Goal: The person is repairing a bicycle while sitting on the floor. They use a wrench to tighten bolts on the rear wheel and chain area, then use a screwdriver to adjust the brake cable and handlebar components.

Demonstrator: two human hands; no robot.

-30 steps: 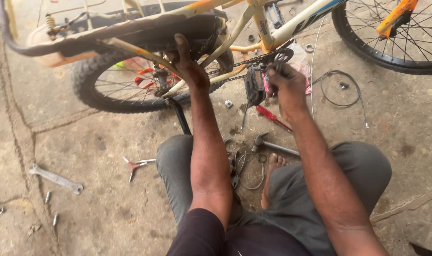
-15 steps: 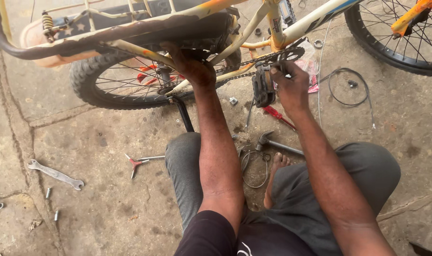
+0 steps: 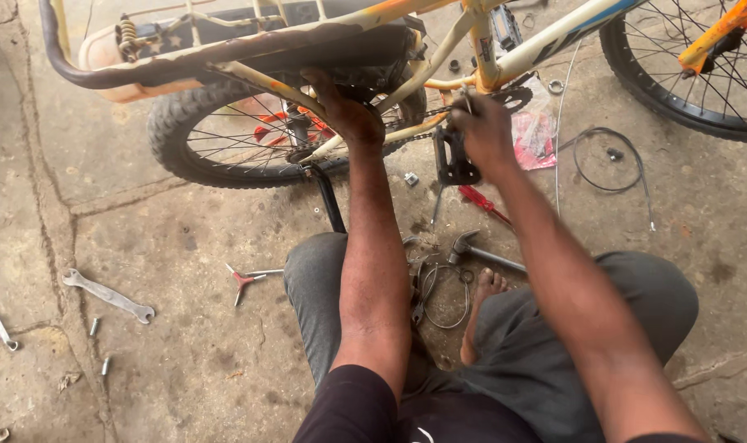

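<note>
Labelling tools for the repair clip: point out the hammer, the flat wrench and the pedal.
hammer [image 3: 463,244]: head view, on its metal head, on the floor between the knees.
flat wrench [image 3: 108,295]: head view, mid-shaft, on the concrete at left.
pedal [image 3: 454,160]: head view, on its black body below the right hand [image 3: 484,131].

A flat wrench [image 3: 108,295] is lying on the concrete floor [image 3: 185,361] at the left, with small bolts [image 3: 94,326] sitting just beside it. A three-way tool with a red hub [image 3: 244,279] is resting near the grey trouser leg. A hammer [image 3: 476,248] is lying by a bare foot, a red-handled screwdriver [image 3: 482,203] beyond it. A looped black cable [image 3: 609,160] is curling near a pink plastic bag [image 3: 536,139].
</note>
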